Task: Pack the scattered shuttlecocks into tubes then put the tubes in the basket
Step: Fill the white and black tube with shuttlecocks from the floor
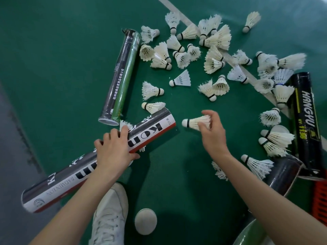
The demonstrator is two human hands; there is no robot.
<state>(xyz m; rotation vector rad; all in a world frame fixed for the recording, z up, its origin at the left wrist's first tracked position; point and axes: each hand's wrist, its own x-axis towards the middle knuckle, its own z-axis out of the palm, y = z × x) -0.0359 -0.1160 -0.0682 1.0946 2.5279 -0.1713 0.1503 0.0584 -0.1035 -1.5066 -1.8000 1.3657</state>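
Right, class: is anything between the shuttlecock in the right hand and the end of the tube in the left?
Nothing visible. The shuttlecock in the right hand points its cork at the near end of the red-edged tube gripped by the left hand; only bare green floor shows between.

— How did the court floor (53,50) look?
— Matt green and faintly grained, like vinyl.
— And the tubes?
— The grey-and-white tube (62,184) and black tube (306,121) were printed card with a sheen. The green tube (122,76) shone under clear film.
— The rest?
— Each shuttlecock (194,122) showed frayed white feathers on a smooth pale tip. The basket (321,200) was ribbed red plastic.
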